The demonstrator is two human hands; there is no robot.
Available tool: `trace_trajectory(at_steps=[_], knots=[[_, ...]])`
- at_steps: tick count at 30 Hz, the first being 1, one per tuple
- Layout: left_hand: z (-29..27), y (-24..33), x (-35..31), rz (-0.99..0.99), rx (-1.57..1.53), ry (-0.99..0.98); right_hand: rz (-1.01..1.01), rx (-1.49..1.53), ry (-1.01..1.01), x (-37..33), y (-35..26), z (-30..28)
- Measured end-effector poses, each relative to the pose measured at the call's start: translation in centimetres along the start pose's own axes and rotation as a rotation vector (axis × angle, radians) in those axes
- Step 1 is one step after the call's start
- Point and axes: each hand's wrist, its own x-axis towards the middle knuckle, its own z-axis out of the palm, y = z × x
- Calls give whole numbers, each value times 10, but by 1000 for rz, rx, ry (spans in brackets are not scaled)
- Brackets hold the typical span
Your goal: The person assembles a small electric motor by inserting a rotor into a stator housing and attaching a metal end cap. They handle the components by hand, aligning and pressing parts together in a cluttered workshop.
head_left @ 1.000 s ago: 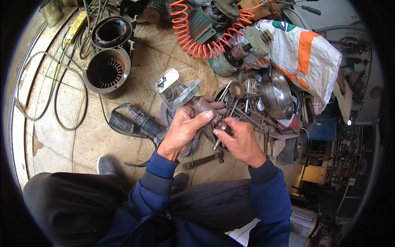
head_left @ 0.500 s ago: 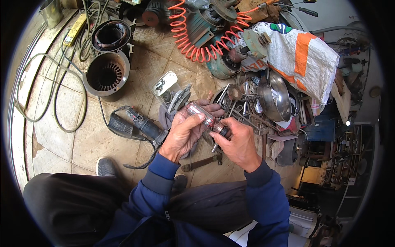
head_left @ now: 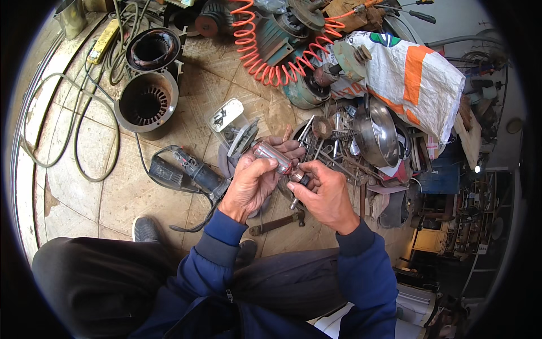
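Between my two hands I hold a motor armature (head_left: 270, 153), a shiny metal cylinder with reddish windings at one end. My left hand (head_left: 248, 183) is wrapped round its steel body, thumb on top. At the narrower coppery end, my right hand (head_left: 323, 191) pinches it between thumb and fingers. A grey finned disc (head_left: 244, 138) sits by the other end; whether it is joined to the armature I cannot tell. Under my right fingers shows a small shiny metal piece (head_left: 293, 203). A hammer (head_left: 275, 224) lies on the floor beneath my hands.
A corded power tool body (head_left: 200, 172) lies left of my hands. Two round motor housings (head_left: 148, 104) stand farther left. Ahead are an orange coiled hose (head_left: 271, 76) and a plastic tub (head_left: 227, 114). Loose tools, a steel bowl (head_left: 377, 133) and a white sack (head_left: 418, 79) crowd the right.
The armature has shifted and turned slightly in my hands, with its disc-side end a little farther left. My right fingers have moved slightly at the coppery end. Both hands keep their hold.
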Motion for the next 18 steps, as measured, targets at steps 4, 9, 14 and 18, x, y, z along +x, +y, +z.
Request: trace_trajectory(at_steps=[4, 9, 14, 18], knots=[[-3, 0, 0, 17, -8, 1, 28, 107, -26, 0, 3, 0], [-1, 1, 0, 10, 9, 11, 73, 202, -62, -1, 9, -1], [-1, 1, 0, 10, 24, 18, 155, 272, -115, 1, 3, -7], [0, 1, 0, 13, 42, 19, 226, 365, -137, 3, -3, -9]])
